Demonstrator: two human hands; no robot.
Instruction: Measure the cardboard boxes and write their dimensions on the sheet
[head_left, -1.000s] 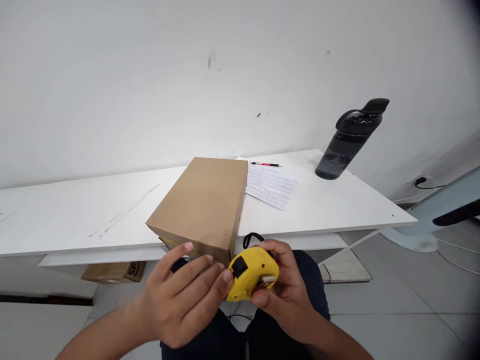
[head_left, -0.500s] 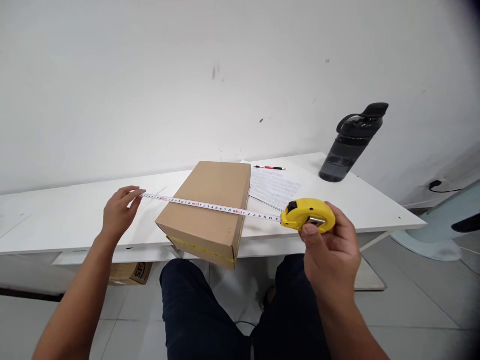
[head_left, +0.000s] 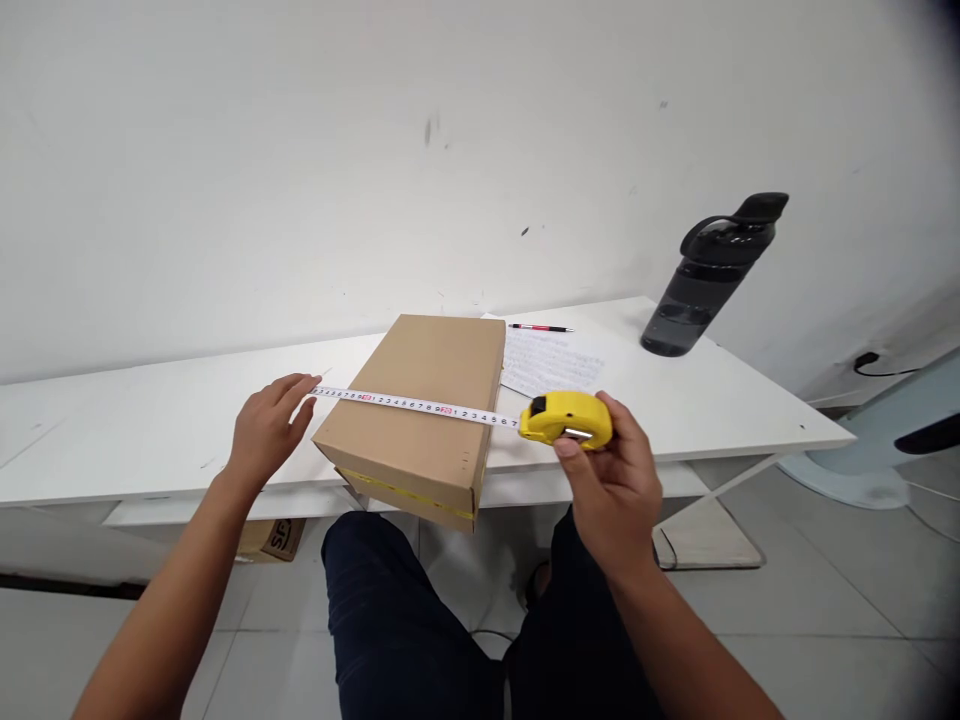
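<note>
A closed brown cardboard box [head_left: 435, 370] rests on the white table, its near corner jutting past the front edge. Across its top runs the white blade [head_left: 405, 403] of a tape measure, pulled out from a yellow case [head_left: 574, 418]. My left hand [head_left: 274, 425] pinches the blade's free end to the left of the box. To the right of the box, my right hand [head_left: 619, 480] is closed around the case, thumb on its near side. My left fingertips hide the very tip of the blade.
Right of the box lie a written sheet of paper [head_left: 555, 362] and a red and black pen [head_left: 541, 328]. A dark water bottle [head_left: 694, 285] stands toward the table's right end. Under the table sits another cardboard box [head_left: 274, 540]. A white wall rises behind.
My hands have come closer together, the left moving right and the right moving left. Less blade now shows between them. The box stays in place.
</note>
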